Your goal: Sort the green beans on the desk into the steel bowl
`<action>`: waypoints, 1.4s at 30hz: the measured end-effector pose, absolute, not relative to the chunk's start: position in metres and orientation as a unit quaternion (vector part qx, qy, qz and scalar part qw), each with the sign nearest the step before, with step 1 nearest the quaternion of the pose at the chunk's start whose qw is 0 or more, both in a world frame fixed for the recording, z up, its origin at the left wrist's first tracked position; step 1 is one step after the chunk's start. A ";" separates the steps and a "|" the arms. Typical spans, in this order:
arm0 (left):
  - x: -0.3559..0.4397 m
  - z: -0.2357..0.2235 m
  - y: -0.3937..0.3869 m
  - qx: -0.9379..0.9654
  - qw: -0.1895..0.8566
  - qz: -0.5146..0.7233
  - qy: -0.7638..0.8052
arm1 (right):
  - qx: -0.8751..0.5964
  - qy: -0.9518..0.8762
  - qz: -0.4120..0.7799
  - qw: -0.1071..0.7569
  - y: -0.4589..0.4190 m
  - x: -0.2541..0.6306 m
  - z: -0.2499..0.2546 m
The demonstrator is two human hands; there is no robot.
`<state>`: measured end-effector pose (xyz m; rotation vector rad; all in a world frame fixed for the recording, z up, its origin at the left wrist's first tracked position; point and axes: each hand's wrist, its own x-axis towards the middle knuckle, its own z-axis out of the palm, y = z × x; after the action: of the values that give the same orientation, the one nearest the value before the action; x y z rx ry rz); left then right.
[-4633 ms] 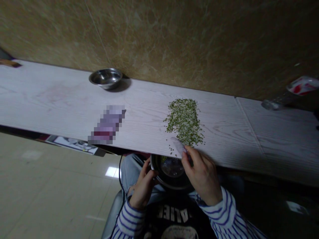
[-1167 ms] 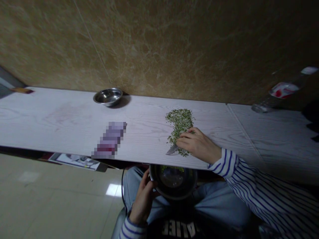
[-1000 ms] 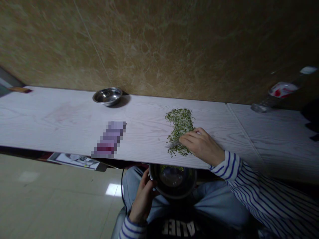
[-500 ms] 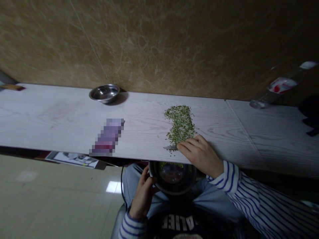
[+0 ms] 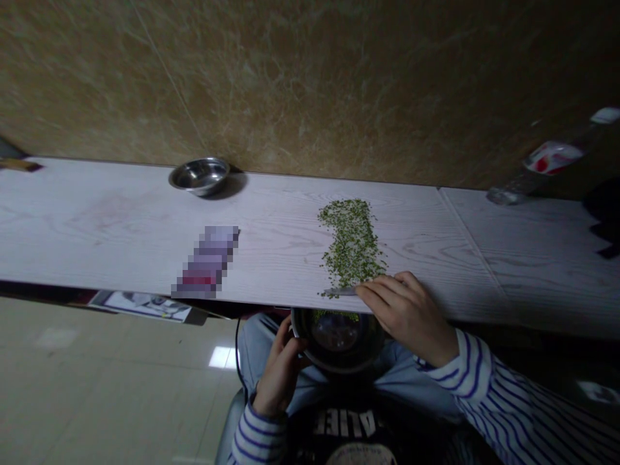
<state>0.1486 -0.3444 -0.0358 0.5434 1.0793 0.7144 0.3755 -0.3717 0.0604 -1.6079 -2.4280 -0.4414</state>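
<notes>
Small green beans (image 5: pixel 353 245), like mung beans, lie spread over the pale wooden shelf. At their near side my right hand (image 5: pixel 404 307) pinches a thin, flat grey piece (image 5: pixel 339 291), blade-like at its visible end; the rest is hidden under the fingers. The piece lies low against the shelf, touching the nearest beans. Below the shelf's front edge, my left hand (image 5: pixel 283 365) is closed on the left rim of a steel bowl (image 5: pixel 339 369). A few green beans show inside that bowl, at its far side, and the shelf edge hides part of it.
A smaller metal bowl (image 5: pixel 199 175) stands by the wall at the back left. A blurred-out purple rectangular item (image 5: pixel 208 261) lies left of the beans. At the right, a clear plastic bottle (image 5: pixel 537 165) with a white cap leans over near a black object (image 5: pixel 603 219).
My right hand has moved slightly right and toward me with the flat grey piece. My left hand keeps hold of the bowl. The view has shifted a little.
</notes>
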 end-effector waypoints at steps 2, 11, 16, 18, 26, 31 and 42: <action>0.149 -0.036 -0.345 0.251 0.764 0.325 0.498 | -0.556 -0.813 -0.143 0.101 -0.376 0.378 0.058; 0.150 -0.032 -0.344 0.235 0.778 0.330 0.481 | -0.572 -0.803 -0.123 0.116 -0.390 0.369 0.050; 0.149 -0.032 -0.344 0.236 0.771 0.329 0.491 | -0.573 -0.801 -0.123 0.126 -0.395 0.368 0.051; 0.149 -0.032 -0.345 0.234 0.773 0.333 0.487 | -0.579 -0.795 -0.126 0.131 -0.395 0.367 0.050; 0.149 -0.034 -0.345 0.235 0.766 0.334 0.496 | -0.575 -0.799 -0.106 0.137 -0.398 0.362 0.048; 0.148 -0.034 -0.345 0.237 0.759 0.335 0.505 | -0.591 -0.786 -0.120 0.137 -0.401 0.364 0.048; 0.152 -0.028 -0.346 0.225 0.751 0.351 0.512 | -0.599 -0.780 -0.113 0.143 -0.407 0.362 0.049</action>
<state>0.1518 -0.3457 -0.0285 0.4915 1.1174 0.7660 0.3619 -0.4068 0.0485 -1.7284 -2.2493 -0.3256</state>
